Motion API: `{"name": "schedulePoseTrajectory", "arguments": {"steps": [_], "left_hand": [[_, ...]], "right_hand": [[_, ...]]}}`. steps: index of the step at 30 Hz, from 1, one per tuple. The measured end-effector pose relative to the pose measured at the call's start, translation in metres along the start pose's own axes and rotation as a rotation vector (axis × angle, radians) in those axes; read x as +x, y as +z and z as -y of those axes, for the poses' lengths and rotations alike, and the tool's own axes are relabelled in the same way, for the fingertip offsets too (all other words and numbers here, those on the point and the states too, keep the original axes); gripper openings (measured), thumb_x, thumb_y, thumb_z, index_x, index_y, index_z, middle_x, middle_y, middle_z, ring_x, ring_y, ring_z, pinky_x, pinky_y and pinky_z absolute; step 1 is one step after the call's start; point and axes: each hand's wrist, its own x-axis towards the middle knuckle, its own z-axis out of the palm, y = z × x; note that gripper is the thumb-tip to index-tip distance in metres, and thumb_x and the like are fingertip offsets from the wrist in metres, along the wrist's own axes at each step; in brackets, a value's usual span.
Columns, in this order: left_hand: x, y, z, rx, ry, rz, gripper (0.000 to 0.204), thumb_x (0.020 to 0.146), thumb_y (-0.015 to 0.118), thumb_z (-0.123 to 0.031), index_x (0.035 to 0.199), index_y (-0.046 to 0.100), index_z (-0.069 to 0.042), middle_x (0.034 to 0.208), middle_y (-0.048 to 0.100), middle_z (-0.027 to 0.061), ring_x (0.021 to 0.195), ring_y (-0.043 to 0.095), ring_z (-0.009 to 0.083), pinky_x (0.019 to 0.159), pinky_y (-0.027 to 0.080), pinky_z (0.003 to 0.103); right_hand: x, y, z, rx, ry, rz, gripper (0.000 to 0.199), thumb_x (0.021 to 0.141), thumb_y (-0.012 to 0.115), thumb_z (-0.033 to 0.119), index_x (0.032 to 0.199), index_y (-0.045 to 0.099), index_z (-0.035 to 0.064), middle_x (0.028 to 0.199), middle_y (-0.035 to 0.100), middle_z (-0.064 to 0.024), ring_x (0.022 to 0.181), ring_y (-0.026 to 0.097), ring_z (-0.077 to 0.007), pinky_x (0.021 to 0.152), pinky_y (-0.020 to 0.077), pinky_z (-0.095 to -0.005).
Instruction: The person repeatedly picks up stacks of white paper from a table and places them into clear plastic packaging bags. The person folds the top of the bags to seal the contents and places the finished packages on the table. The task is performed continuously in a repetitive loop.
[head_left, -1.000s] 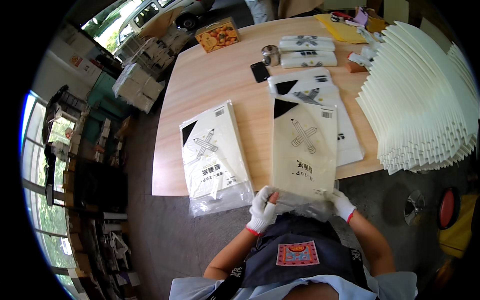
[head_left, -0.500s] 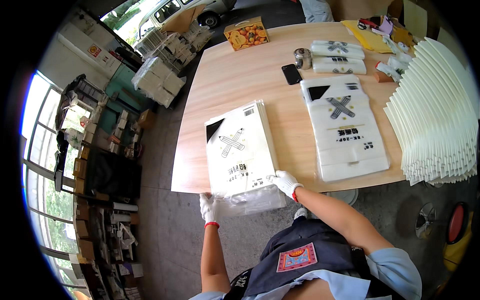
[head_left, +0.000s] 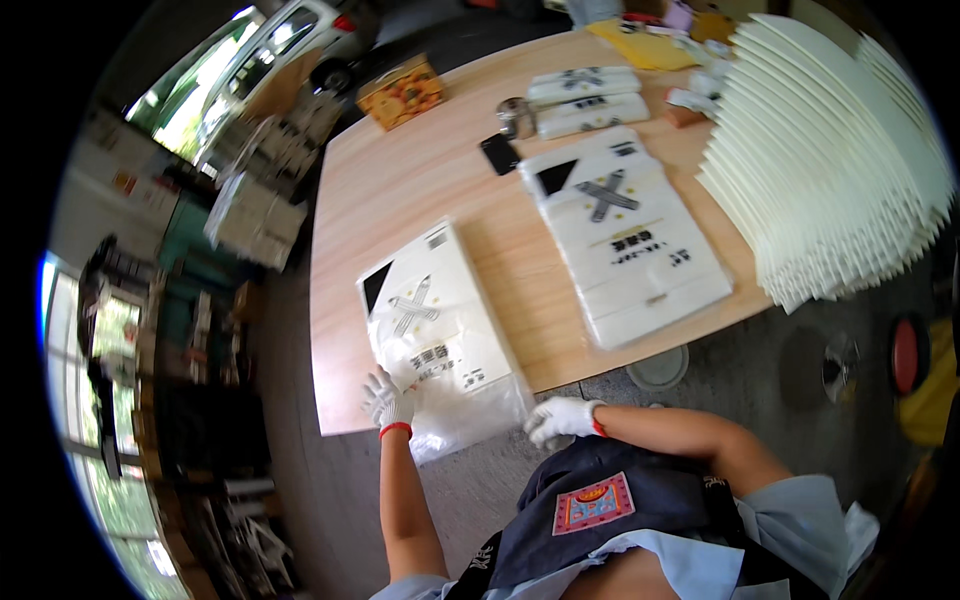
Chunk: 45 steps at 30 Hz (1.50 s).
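A stack of white drawing paper in clear printed plastic bags (head_left: 484,318) lies at the table's near left edge, crossed pencils on its top. Its loose clear plastic flap (head_left: 465,422) hangs over the edge towards me. My left hand (head_left: 387,402), in a white glove with a red cuff, is open with fingers spread at the stack's near left side, touching the plastic. My right hand (head_left: 562,420), gloved alike, has curled fingers close beside the flap's right corner; whether they hold anything is not visible.
Flat printed plastic bags (head_left: 655,285) lie to the right, with rolled bags (head_left: 590,115) behind. A tall fanned stack of cream sheets (head_left: 820,170) stands far right. A phone (head_left: 499,154), a metal canister (head_left: 516,118) and a fruit-print carton (head_left: 402,92) are farther back.
My right hand has left the stack's top near corner and moved back towards my body. My left hand has slid forward and spread its fingers. The view has turned and shifted.
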Motion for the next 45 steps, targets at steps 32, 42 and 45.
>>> {"name": "schedulePoseTrajectory", "arguments": {"steps": [32,42,45], "left_hand": [[-0.024,-0.035,-0.419,-1.062,1.033,0.394,0.007,0.081,0.055,-0.009,0.084,0.059,-0.004,0.078,0.061,0.0074,0.072,0.059,0.0183,0.071,0.047,0.03],[-0.04,-0.141,-0.402,-1.227,0.916,0.731,0.015,0.09,0.051,-0.002,0.104,0.047,-0.004,0.1,0.066,0.0098,0.053,0.046,0.0055,0.047,0.038,0.019],[-0.057,-0.145,-0.41,-1.208,0.964,0.675,0.012,0.091,0.05,-0.003,0.102,0.049,-0.005,0.098,0.068,0.008,0.05,0.043,0.0038,0.043,0.035,0.019]], "right_hand": [[-0.108,-0.216,-0.006,-0.028,-0.14,-1.245,0.043,0.089,0.048,0.047,0.095,0.063,0.0069,0.07,0.063,-0.0104,0.054,0.06,-0.0177,0.054,0.0472,-0.0328],[-0.204,-0.132,0.104,0.138,-0.415,-0.853,0.044,0.091,0.045,0.045,0.097,0.061,0.0047,0.073,0.063,-0.0101,0.062,0.062,-0.0219,0.062,0.0482,-0.0377],[-0.131,-0.182,0.107,-0.876,-0.424,-1.386,0.029,0.089,0.049,0.032,0.1,0.06,0.008,0.08,0.064,-0.0114,0.069,0.063,-0.0272,0.065,0.0489,-0.0404]]}}
